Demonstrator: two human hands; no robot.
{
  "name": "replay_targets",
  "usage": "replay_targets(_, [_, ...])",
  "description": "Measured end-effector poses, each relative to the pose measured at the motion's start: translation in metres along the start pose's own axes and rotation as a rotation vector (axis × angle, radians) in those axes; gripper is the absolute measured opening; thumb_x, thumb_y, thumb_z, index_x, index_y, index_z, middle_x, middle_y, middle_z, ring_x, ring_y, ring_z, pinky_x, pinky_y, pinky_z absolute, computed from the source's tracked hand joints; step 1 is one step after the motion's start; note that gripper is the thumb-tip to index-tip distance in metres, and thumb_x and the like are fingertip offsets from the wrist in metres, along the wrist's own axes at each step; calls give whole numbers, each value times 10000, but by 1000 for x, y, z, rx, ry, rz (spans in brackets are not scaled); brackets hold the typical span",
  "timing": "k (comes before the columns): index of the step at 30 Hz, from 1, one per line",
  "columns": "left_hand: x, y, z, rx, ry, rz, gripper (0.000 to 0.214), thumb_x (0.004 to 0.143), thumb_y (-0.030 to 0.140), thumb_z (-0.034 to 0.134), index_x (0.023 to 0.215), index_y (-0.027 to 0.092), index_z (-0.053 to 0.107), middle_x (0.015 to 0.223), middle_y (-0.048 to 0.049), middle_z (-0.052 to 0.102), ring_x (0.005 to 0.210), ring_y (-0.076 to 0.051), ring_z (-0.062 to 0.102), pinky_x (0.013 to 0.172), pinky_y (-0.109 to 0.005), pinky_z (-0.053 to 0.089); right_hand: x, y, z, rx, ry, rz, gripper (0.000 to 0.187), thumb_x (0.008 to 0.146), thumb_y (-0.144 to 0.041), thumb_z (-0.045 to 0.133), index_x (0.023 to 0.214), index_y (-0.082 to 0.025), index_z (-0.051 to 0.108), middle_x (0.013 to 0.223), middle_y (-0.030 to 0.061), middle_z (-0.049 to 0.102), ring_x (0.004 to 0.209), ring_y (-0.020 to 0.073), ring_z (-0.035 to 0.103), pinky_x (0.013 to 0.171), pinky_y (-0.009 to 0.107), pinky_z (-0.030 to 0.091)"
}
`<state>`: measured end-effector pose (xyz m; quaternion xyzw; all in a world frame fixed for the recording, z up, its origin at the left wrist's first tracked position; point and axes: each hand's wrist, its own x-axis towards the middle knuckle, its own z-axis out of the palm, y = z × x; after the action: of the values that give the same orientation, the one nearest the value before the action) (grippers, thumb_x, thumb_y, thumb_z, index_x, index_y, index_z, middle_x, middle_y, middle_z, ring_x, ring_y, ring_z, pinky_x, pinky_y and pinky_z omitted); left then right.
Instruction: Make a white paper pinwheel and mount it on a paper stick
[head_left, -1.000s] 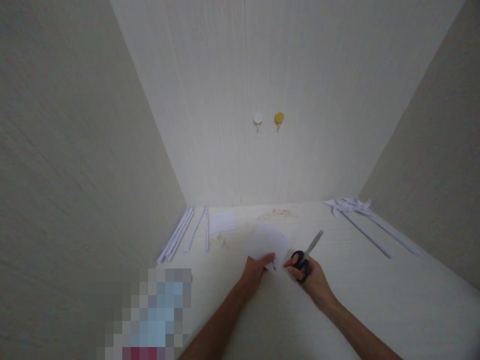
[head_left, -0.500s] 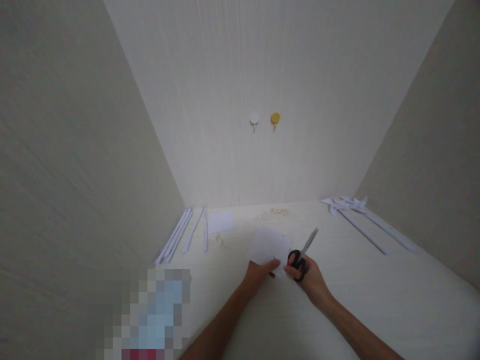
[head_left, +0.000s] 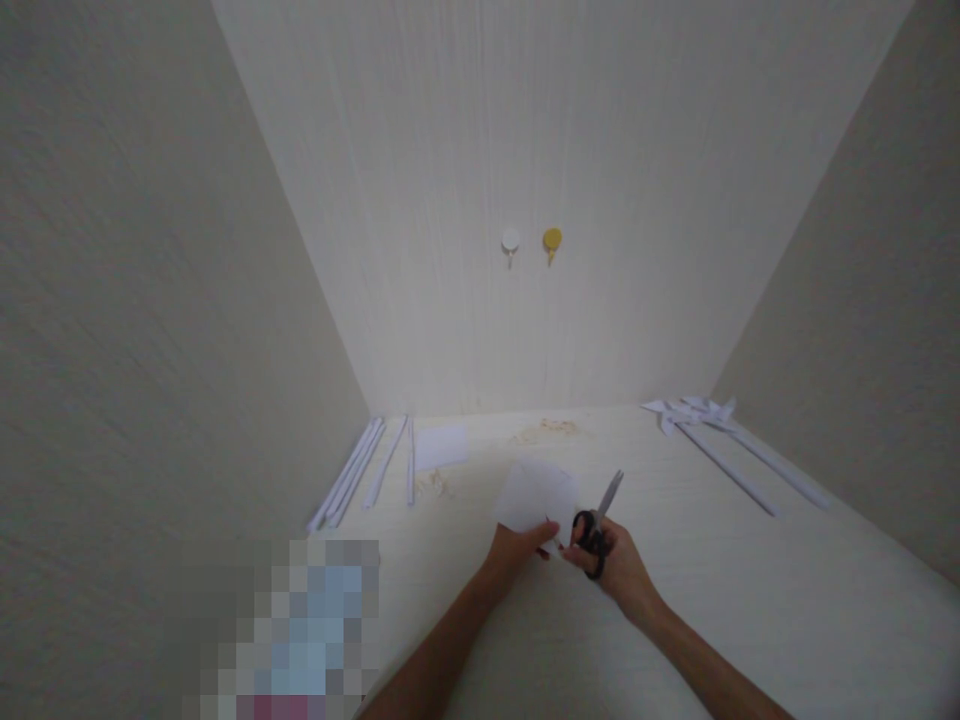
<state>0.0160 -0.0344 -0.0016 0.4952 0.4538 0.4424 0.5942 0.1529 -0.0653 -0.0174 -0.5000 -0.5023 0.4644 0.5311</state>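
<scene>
- Left hand (head_left: 516,549) pinches the paper (head_left: 534,490) near its lower edge!
- Right hand (head_left: 624,570) grips the scissors (head_left: 604,505), blades pointing away!
- Paper tubes (head_left: 352,475) lying over to the left.

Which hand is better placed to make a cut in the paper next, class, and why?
Probably the right hand: it holds the scissors beside the paper, which the left hand grips. The scissors point away from the paper, so would likely need turning.
</scene>
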Motion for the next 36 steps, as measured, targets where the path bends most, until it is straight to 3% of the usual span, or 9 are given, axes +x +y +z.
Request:
replay_targets(14, [2, -7, -2, 101, -90, -4, 183, 575, 273, 639, 691, 137, 597, 694, -44, 627, 567, -138, 558, 448, -228, 437, -3, -3, 1, -56, 63, 1, 364, 503, -385, 714, 547, -182, 414, 457, -74, 374, 433, 68, 334, 412, 201, 260])
replay_targets(20, [2, -5, 1, 48, -35, -10, 121, 555, 238, 649, 623, 149, 604, 625, -31, 620, 504, -132, 542, 419, -231, 423, -2, -1, 0, -72, 32, -15, 322, 578, -409, 672, 576, -180, 445, 488, -33, 481, 469, 91, 404, 446, 210, 309])
replay_targets(24, [4, -1, 0, -85, 112, 7, 96, 551, 234, 652, 575, 157, 598, 574, -12, 599, 502, -129, 541, 411, -218, 418, -1, -1, -1, -95, 43, 22, 344, 609, -472, 628, 596, -183, 442, 498, -22, 500, 443, 82, 371, 415, 209, 286])
replay_targets(28, [8, 1, -5, -257, 204, 42, 138, 571, 265, 644, 639, 156, 595, 614, -6, 594, 585, -138, 570, 452, -211, 453, -1, -1, -2, -49, -116, 65, 371, 629, -520, 588, 670, -184, 435, 534, -27, 496, 410, 69, 361, 375, 199, 278])
replay_targets(32, [12, 2, -12, -411, 223, 17, 195, 595, 290, 632, 702, 135, 581, 720, -40, 624, 692, -153, 607, 510, -207, 475, -6, -2, -4, -28, -316, 16, 340, 712, -501, 510, 756, -170, 450, 595, -21, 498, 447, 73, 418, 394, 195, 330])
replay_targets(36, [15, 1, -16, -499, 249, 4, 199, 603, 270, 635, 724, 133, 557, 708, -38, 627, 685, -146, 619, 510, -189, 469, -12, -8, -2, -193, -395, 52, 306, 760, -449, 459, 646, -166, 442, 515, -32, 491, 385, 54, 354, 353, 180, 263])
